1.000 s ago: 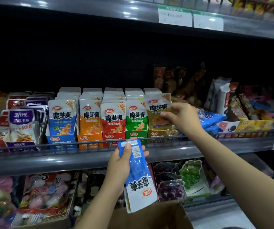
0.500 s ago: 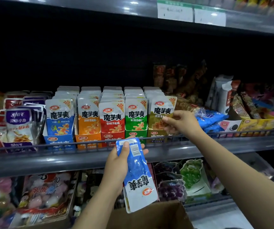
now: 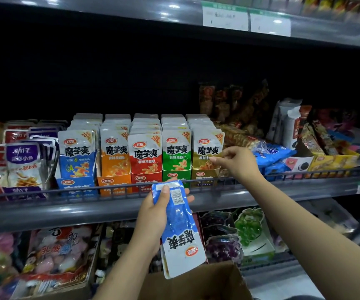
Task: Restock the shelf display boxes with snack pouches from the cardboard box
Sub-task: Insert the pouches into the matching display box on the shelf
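At olive display box (image 3: 205, 174): right hand (image 3: 237, 162) pinched front olive pouch (image 3: 207, 151), likely squaring it; left hand (image 3: 155, 215) gripped blue pouch (image 3: 178, 230) upside-down below, staged for restocking.

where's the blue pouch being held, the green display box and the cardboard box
blue pouch (image 3: 175, 221): head view, middle of its back.
green display box (image 3: 176, 175): head view, front panel.
cardboard box (image 3: 207, 280): head view, raised flap.

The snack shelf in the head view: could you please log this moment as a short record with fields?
left hand: holds blue pouch upside down, below shelf rail
right hand: fingertips at front gold pouch
display boxes: blue, orange, red, green, gold, side by side, all holding pouches
cardboard box: bottom of view
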Demonstrator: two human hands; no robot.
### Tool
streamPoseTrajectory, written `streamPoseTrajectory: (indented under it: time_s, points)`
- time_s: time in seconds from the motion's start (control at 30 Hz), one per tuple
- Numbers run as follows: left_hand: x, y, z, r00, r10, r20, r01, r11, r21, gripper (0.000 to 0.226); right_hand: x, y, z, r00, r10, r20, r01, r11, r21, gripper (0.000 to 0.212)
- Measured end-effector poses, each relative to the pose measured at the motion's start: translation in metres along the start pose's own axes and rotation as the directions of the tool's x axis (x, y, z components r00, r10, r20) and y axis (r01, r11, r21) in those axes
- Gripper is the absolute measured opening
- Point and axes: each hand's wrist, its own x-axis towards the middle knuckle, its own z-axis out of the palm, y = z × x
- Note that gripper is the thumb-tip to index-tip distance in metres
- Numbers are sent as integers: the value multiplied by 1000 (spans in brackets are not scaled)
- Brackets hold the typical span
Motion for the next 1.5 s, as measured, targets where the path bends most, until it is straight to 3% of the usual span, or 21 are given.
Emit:
streamPoseTrajectory:
  time_s: [0.1,0.17,0.33,0.47,0.53,0.63,0.73,0.8,1.0,1.1,1.23,1.37,1.43,1.5]
  points:
    - [-1,2,0,1000,-3,12,3,1000,-23,26,-19,2,3,995,48,-87,-31,982,185,31]
    - [-3,3,0,1000,-6,10,7,999,-54,26,-35,0,2,996,54,-64,-38,971,234,25]
    - [-7,7,-2,1000,-16,2,16,993,-117,21,-81,-7,4,969,50,242,-113,961,252,18]
    - [-8,6,-2,999,42,-9,-43,992,-116,27,-112,-16,14,853,26,521,-191,945,265,23]
    - [-8,4,-2,994,86,-65,-92,991,-93,32,-123,-19,20,821,-21,571,-184,937,298,16]
    - [-10,5,-1,994,62,-89,-75,986,-152,35,-129,-19,27,856,-67,512,-139,925,353,9]
    - [-12,14,-5,991,-102,82,125,928,-351,49,-128,-22,28,875,-40,483,-192,886,422,11]
    - [-12,18,-10,977,-110,183,172,914,-367,50,-126,-24,27,869,-24,493,-242,851,467,15]
    - [-16,22,-18,996,29,80,-9,972,-234,29,-119,-36,30,974,-51,219,-33,931,364,23]
    - [-16,31,-25,991,130,0,-129,980,-154,40,-113,-42,26,969,-51,242,-55,909,414,38]
    - [-17,40,-41,989,147,-25,-150,975,-166,56,-103,-60,17,893,-17,449,-238,830,504,8]
    - [-17,45,-56,996,74,41,-63,974,-219,57,-88,-70,11,690,-56,722,-432,768,473,18]
    - [-17,46,-63,998,55,31,-45,964,-261,51,-82,-71,8,588,-129,798,-468,751,466,36]
    - [-17,46,-69,999,47,-9,-48,957,-285,48,-77,-72,7,573,-188,797,-467,724,507,47]
